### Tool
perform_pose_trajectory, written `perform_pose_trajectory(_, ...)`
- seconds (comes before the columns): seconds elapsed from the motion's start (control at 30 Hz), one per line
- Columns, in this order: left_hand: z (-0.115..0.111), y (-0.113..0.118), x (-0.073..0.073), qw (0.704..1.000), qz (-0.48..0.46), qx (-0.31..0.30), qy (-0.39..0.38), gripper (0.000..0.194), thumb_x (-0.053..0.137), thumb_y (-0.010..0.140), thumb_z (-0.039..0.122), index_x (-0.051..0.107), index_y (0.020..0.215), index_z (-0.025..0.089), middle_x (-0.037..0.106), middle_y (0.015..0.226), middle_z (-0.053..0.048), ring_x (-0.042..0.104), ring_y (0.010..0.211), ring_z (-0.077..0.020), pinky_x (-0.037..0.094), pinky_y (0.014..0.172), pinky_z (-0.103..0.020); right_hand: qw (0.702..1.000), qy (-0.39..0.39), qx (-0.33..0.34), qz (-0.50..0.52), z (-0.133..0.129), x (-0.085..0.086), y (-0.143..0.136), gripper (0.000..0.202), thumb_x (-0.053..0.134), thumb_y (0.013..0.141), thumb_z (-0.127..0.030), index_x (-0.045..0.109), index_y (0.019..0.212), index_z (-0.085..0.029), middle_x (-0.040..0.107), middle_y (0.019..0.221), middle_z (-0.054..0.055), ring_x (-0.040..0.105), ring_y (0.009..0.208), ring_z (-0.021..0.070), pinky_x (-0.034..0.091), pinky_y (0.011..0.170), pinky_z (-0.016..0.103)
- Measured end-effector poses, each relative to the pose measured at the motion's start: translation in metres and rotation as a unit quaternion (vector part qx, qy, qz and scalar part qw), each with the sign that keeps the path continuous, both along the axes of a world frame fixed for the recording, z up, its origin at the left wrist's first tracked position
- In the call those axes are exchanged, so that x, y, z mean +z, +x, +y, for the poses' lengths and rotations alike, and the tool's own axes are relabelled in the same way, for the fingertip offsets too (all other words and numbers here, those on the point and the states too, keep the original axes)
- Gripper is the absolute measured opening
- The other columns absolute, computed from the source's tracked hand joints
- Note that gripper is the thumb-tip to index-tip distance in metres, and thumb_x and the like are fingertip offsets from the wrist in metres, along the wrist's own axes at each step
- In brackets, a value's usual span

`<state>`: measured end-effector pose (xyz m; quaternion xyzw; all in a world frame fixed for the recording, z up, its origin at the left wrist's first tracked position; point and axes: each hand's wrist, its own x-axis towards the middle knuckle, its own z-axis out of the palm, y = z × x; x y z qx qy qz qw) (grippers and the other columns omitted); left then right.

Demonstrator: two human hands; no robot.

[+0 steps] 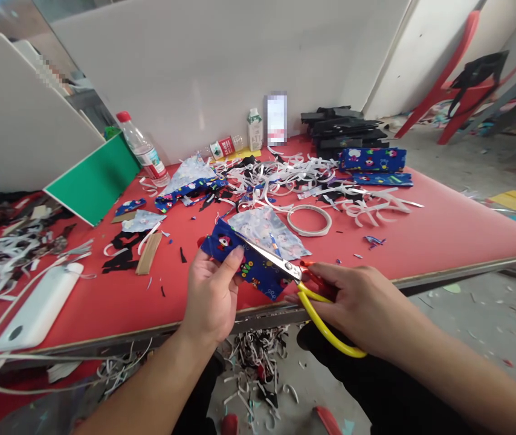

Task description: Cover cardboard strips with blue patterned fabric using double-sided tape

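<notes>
My left hand (212, 290) pinches a dark blue patterned cloth piece (260, 275) near the table's front edge, thumb on top. The scissors (310, 290), with one yellow and one red handle, are gripped in my right hand (357, 302). Their blades lie along the cloth's upper edge, tips close to my left thumb; whether they are parted cannot be made out. Just behind the cloth lies a pale printed piece (269, 229), with a roll of white tape (309, 220) to its right.
The red table (443, 223) holds a heap of white strips (280, 175), folded blue cloth (371, 160), black pieces (344, 130), an upright bottle (149, 157), a green board (95, 181) and a white power bank (40, 308). A red chair (470, 103) stands back right.
</notes>
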<state>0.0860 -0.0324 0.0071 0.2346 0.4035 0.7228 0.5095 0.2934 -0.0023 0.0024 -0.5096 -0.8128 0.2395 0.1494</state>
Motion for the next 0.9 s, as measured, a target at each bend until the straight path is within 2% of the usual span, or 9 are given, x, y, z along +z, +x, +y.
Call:
perform_pose_trajectory(0.17, -0.0013, -0.0017, 0.0007, 1.0, -0.024, -0.004, -0.005, 0.03, 0.095, 0.071, 0.022, 0.077, 0.095, 0.022, 0.084, 0.094, -0.003, 0.079, 0.08, -0.019, 0.065, 0.069, -0.028, 1.0, 0.02, -0.009, 0.008, 0.0004, -0.002, 0.001, 0.032, 0.066, 0.086, -0.055, 0.065, 0.08, -0.023, 0.044, 0.051, -0.006, 0.03, 0.049, 0.0126, 0.028, 0.048, 0.026)
perform_pose_trajectory(0.3, -0.0014, -0.0037, 0.0039, 1.0, -0.028, -0.004, 0.004, 0.023, 0.093, 0.074, 0.027, 0.08, 0.092, 0.021, 0.083, 0.092, -0.003, 0.079, 0.081, -0.0188, 0.066, 0.073, -0.028, 1.0, -0.011, 0.007, 0.001, -0.004, 0.0016, -0.0028, 0.035, 0.066, 0.086, -0.057, 0.056, 0.078, -0.025, 0.048, 0.051, -0.006, 0.035, 0.047, 0.0129, 0.026, 0.046, 0.026)
perform_pose_trajectory(0.47, -0.0008, -0.0045, 0.0047, 1.0, -0.013, 0.008, 0.0, 0.023, 0.095, 0.07, 0.026, 0.082, 0.088, 0.02, 0.083, 0.089, -0.002, 0.078, 0.076, -0.0173, 0.066, 0.069, -0.027, 0.999, -0.024, 0.017, -0.019, -0.0078, 0.0024, -0.0066, 0.038, 0.067, 0.085, -0.06, 0.05, 0.083, -0.026, 0.056, 0.056, -0.005, 0.038, 0.049, 0.0136, 0.026, 0.046, 0.026)
perform_pose_trajectory(0.57, -0.0007, -0.0038, 0.003, 1.0, -0.015, 0.006, 0.0, 0.024, 0.096, 0.069, 0.026, 0.082, 0.087, 0.02, 0.083, 0.089, -0.003, 0.077, 0.076, -0.0175, 0.066, 0.069, -0.027, 1.0, -0.01, 0.007, -0.023, -0.0069, -0.0001, -0.0062, 0.038, 0.065, 0.086, -0.061, 0.052, 0.08, -0.026, 0.054, 0.055, -0.005, 0.035, 0.05, 0.0137, 0.026, 0.047, 0.027)
perform_pose_trajectory(0.73, -0.0015, -0.0026, 0.0013, 1.0, -0.021, 0.003, -0.006, 0.022, 0.095, 0.071, 0.027, 0.08, 0.086, 0.02, 0.082, 0.087, -0.004, 0.077, 0.077, -0.0185, 0.066, 0.072, -0.03, 1.0, 0.025, -0.004, -0.001, -0.0052, -0.0036, -0.0032, 0.051, 0.053, 0.091, -0.072, 0.058, 0.076, -0.024, 0.044, 0.048, -0.005, 0.029, 0.048, 0.0137, 0.026, 0.047, 0.027)
perform_pose_trajectory(0.83, -0.0022, -0.0036, 0.0028, 1.0, -0.016, -0.003, -0.005, 0.02, 0.093, 0.074, 0.027, 0.079, 0.087, 0.02, 0.081, 0.087, -0.005, 0.077, 0.08, -0.0204, 0.066, 0.075, -0.033, 0.999, 0.046, -0.003, 0.007, -0.005, -0.006, -0.0014, 0.048, 0.053, 0.093, -0.069, 0.066, 0.086, -0.023, 0.046, 0.049, -0.004, 0.032, 0.047, 0.014, 0.028, 0.047, 0.027)
perform_pose_trajectory(0.9, -0.0026, -0.005, 0.0048, 1.0, -0.02, -0.004, 0.002, 0.019, 0.092, 0.076, 0.03, 0.08, 0.088, 0.021, 0.082, 0.089, -0.005, 0.078, 0.081, -0.0212, 0.066, 0.077, -0.034, 0.999, 0.041, -0.005, 0.003, -0.0052, -0.0062, -0.0018, 0.04, 0.056, 0.091, -0.062, 0.065, 0.088, -0.023, 0.049, 0.051, -0.004, 0.036, 0.046, 0.0143, 0.03, 0.047, 0.027)
